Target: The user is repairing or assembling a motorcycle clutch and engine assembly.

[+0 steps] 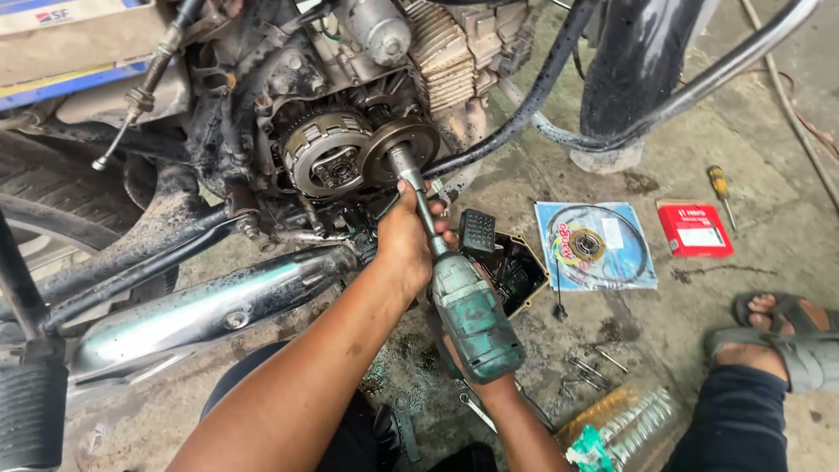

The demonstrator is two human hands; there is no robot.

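The impact wrench (472, 319) is teal and grey, scuffed and smeared with dark grease, and points up and to the left at the open side of a motorcycle engine (350, 114). Its long steel socket (411, 179) runs from the nose of the tool into the middle of a round, dished metal hub (402, 144), which sits just beside a larger toothed clutch (328, 157). The left hand (406, 240) is wrapped around the socket just ahead of the tool, fingers curled tight on it. The right hand (468, 371) is under the tool's body, mostly hidden; it seems to grip the handle, but how its fingers lie cannot be told. One wrench and one socket are in use. On the concrete floor (699, 131) to the right lie one flat blue packet (594, 245) with a coiled cable shown on it, one small red box (695, 230) and one yellow-handled screwdriver (720, 188). One dark engine cover (511, 271) lies just beside the wrench. A few loose bolts (590, 367) lie below it, near a clear plastic bottle (629, 424). One sandalled foot (782, 336) shows at the right edge.
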